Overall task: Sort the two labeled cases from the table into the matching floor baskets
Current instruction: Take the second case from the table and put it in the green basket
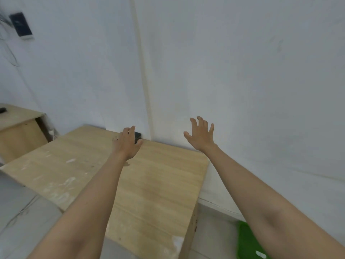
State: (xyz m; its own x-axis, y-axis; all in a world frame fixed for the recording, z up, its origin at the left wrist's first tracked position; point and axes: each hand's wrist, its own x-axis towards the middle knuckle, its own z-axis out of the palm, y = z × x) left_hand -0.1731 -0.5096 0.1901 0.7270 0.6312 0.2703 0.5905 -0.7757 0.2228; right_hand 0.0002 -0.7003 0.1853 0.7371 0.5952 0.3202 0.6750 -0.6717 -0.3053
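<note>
A small black case (138, 137) lies at the far edge of the wooden table (153, 184), against the white wall. My left hand (127, 143) reaches over it with fingers curled around its near side, covering most of it; whether the grip is closed on it is unclear. My right hand (200, 134) hovers in the air to the right, above the table's far right corner, fingers spread and holding nothing. A green basket (248, 242) stands on the floor at the lower right, partly hidden by my right forearm. No second case shows.
A second wooden desk (18, 126) stands at the left, with a small dark object on it. A dark device (21, 25) hangs on the wall at the upper left. Grey floor shows to the right of the table.
</note>
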